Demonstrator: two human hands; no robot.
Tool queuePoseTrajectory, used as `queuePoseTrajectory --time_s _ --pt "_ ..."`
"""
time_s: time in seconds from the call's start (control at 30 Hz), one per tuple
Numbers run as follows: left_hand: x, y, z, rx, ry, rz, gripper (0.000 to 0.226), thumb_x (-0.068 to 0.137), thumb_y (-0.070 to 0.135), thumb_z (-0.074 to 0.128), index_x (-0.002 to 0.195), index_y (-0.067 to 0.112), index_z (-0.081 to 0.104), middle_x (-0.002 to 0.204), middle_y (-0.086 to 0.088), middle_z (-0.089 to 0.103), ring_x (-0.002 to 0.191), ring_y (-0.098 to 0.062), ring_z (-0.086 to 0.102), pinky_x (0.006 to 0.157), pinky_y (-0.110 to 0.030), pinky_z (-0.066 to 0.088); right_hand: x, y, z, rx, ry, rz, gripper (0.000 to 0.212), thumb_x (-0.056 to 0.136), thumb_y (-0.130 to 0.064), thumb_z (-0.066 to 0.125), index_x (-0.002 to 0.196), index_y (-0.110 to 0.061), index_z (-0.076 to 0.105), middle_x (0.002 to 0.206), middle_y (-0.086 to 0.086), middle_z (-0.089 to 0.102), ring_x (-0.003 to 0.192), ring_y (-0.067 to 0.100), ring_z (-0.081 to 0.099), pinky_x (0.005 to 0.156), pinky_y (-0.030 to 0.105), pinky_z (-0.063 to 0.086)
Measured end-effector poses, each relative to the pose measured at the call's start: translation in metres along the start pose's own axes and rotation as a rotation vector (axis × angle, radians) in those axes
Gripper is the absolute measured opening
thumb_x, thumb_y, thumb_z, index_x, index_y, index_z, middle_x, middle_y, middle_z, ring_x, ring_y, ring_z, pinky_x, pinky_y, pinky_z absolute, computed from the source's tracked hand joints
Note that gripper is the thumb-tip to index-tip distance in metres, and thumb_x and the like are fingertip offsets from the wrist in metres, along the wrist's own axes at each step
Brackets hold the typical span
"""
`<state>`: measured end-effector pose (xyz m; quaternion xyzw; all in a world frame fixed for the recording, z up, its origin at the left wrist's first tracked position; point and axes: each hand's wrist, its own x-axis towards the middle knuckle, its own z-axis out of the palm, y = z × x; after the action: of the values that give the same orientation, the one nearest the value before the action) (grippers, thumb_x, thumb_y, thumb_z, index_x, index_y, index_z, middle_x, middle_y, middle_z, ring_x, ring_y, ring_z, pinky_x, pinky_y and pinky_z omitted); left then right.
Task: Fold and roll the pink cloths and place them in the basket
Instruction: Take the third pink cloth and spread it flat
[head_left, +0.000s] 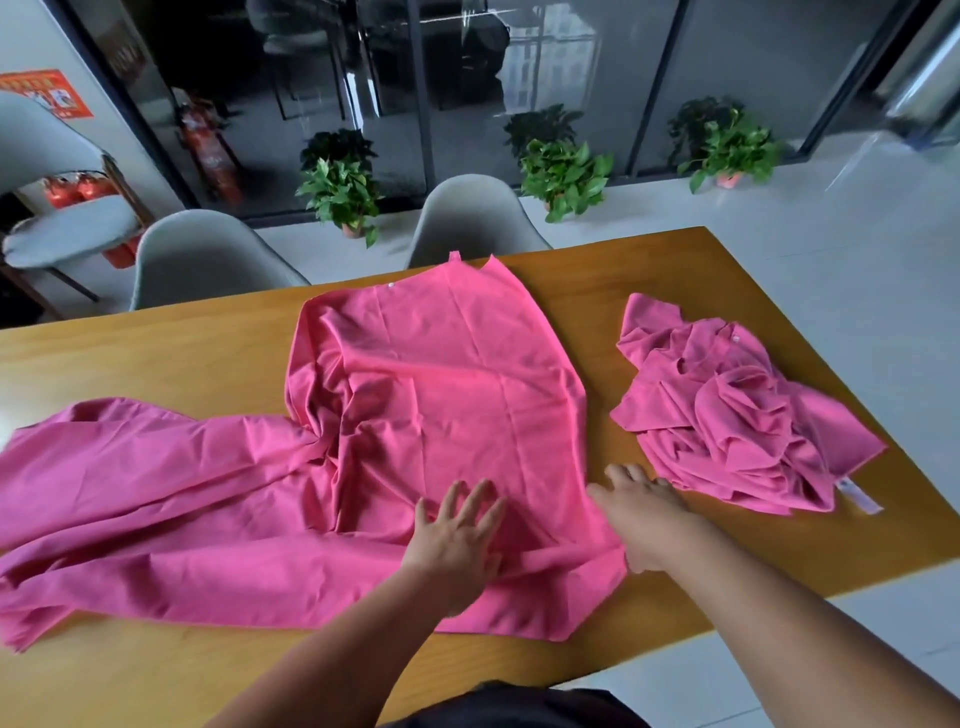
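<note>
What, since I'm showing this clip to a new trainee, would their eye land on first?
The big pink cloth lies spread and rumpled across the middle of the wooden table, with the left hand flat on its near part and the right hand at its right edge. A second pink cloth sits crumpled in a heap on the table's right side. Beyond the table stand three potted plants.

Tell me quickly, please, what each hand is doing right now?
Left hand: open, flat on the spread pink cloth.
Right hand: open, at that cloth's edge.
</note>
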<state>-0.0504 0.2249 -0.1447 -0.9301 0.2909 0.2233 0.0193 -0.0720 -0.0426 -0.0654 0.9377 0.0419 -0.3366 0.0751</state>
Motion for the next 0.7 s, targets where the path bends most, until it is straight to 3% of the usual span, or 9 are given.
queuePoseTrajectory --time_s 0.07,0.13,0.23,0.3,0.4,0.5,0.57,0.63,0.7 --pt "0.001 0.007 0.004 0.014 -0.036 -0.020 0.078 0.103 0.061 0.033 0.166 0.035 -0.004 0.174 0.004 -0.022 0.160 -0.033 -0.017 0.122 -0.071 0.004 0.000 -0.013 -0.020 0.077 0.027 -0.037 0.108 0.073 -0.042 0.085 0.159 -0.022 0.022 0.156 0.010 0.020 0.149 0.034 0.019 0.115 0.052 0.039" --pt "0.001 0.010 0.005 0.015 -0.028 -0.047 0.080 0.102 0.065 0.033 0.166 0.035 -0.005 0.173 0.004 -0.024 0.159 -0.033 -0.020 0.121 -0.073 0.001 0.003 -0.030 -0.027 0.303 0.117 -0.167 0.119 0.072 -0.063 0.077 0.165 -0.023 0.016 0.170 0.004 0.004 0.158 0.030 0.002 0.125 0.052 0.026" --pt "0.003 0.011 0.003 0.006 -0.022 -0.070 0.083 0.101 0.071 0.030 0.166 0.037 -0.007 0.172 0.004 -0.026 0.159 -0.035 -0.023 0.121 -0.073 0.001 0.022 -0.058 -0.005 0.673 0.145 -0.203 0.095 0.092 -0.067 0.061 0.167 -0.033 0.014 0.174 -0.009 -0.001 0.161 0.018 -0.001 0.130 0.047 0.014" --pt "0.004 0.005 0.001 0.003 -0.007 -0.105 0.083 0.099 0.074 0.027 0.166 0.039 -0.007 0.172 0.006 -0.025 0.159 -0.036 -0.020 0.121 -0.073 0.004 0.035 -0.060 0.023 0.613 0.145 -0.049 0.088 0.097 -0.074 0.038 0.168 -0.032 0.006 0.175 -0.004 -0.005 0.161 0.024 -0.005 0.131 0.048 0.007" --pt "0.006 -0.010 -0.002 0.011 0.013 -0.128 0.080 0.098 0.077 0.023 0.165 0.042 -0.003 0.174 0.011 -0.020 0.161 -0.036 -0.012 0.120 -0.071 0.011 0.042 -0.038 0.066 0.423 0.279 0.154 0.097 0.085 -0.080 0.006 0.168 -0.029 0.006 0.176 0.001 -0.009 0.161 0.029 -0.006 0.131 0.045 0.003" --pt "0.008 -0.008 -0.003 0.001 0.031 -0.162 0.076 0.099 0.075 0.020 0.165 0.041 0.006 0.175 0.009 -0.011 0.161 -0.036 -0.006 0.119 -0.069 0.014 0.043 -0.017 0.086 0.373 0.320 0.311 0.078 0.102 -0.065 0.031 0.168 -0.029 0.007 0.175 0.007 -0.009 0.161 0.034 -0.004 0.129 0.051 0.011" --pt "0.011 0.000 -0.007 -0.006 0.058 -0.174 0.077 0.100 0.073 0.018 0.166 0.036 0.013 0.177 0.004 -0.002 0.161 -0.037 -0.002 0.121 -0.069 0.010 0.048 -0.016 0.085 0.335 0.377 0.384 0.076 0.102 -0.047 0.053 0.166 -0.020 0.022 0.174 0.016 0.000 0.160 0.042 0.000 0.126 0.059 0.020" --pt "0.014 0.008 -0.010 0.010 0.086 -0.124 0.078 0.101 0.070 0.018 0.168 0.031 0.011 0.177 -0.002 -0.003 0.162 -0.037 -0.006 0.123 -0.069 0.004 0.052 -0.027 0.077 0.322 0.476 0.297 0.080 0.094 -0.037 0.068 0.163 -0.015 0.033 0.173 0.020 0.007 0.159 0.044 0.005 0.123 0.064 0.025" --pt "0.017 0.015 -0.009 0.026 0.054 -0.042 0.078 0.102 0.068 0.024 0.168 0.035 0.000 0.173 0.000 -0.022 0.160 -0.037 -0.018 0.124 -0.069 0.000 0.051 -0.046 0.074 0.292 0.508 0.092 0.086 0.099 -0.052 0.055 0.167 -0.025 0.010 0.174 0.014 -0.012 0.160 0.039 -0.011 0.126 0.064 0.013"
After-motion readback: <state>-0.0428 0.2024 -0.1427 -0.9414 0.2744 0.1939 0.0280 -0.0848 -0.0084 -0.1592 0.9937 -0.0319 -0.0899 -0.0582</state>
